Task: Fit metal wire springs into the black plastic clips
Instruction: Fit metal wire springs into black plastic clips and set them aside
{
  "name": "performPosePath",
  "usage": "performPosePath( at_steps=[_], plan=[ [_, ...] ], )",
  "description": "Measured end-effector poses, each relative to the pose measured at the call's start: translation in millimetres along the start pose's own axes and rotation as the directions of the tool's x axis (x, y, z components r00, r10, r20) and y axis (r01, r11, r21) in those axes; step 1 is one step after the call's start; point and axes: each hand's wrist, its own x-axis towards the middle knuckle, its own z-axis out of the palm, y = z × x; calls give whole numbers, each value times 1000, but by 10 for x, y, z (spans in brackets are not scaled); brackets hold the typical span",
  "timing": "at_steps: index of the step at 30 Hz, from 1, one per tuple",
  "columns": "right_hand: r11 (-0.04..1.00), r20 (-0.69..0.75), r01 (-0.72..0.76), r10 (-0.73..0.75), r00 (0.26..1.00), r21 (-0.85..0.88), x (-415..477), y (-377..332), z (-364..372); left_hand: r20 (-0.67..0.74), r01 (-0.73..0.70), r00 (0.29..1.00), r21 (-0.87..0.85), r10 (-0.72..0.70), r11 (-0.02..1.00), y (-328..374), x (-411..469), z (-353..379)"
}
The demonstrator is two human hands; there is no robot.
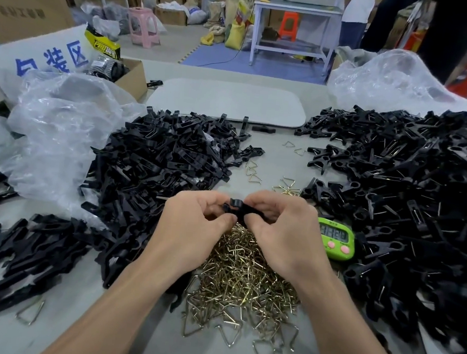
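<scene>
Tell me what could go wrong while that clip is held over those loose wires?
The left hand and right hand pinch one black clip above the spring pile; if it slips, it could drop among the wires. The bent wire ends might prick fingers. The green timer beside the right-hand clip heap may get buried.

Matt black plastic clips (171, 159) (brassy wire springs (245, 280))

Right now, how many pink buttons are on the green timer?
2: left pink button and right pink button, side by side on the green timer. None appears hidden.
</scene>
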Motion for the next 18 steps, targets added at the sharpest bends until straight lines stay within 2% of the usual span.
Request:
performPosePath(
  at_steps=[4, 12, 18],
  plan=[
    [1000, 41, -25, 24, 999, 4, 22, 15, -15, -5, -4, 1000, 18, 4, 1000, 10, 22, 2],
    [996, 53, 22, -17, 998, -92, 34, 30, -7, -28, -32, 999, 84, 34, 996, -2, -9, 36],
    [997, 64, 46, -42, 997, -63, 10, 44, 15, -31, 5, 1000, -10, -5, 1000, -26, 1, 37]
  ],
)
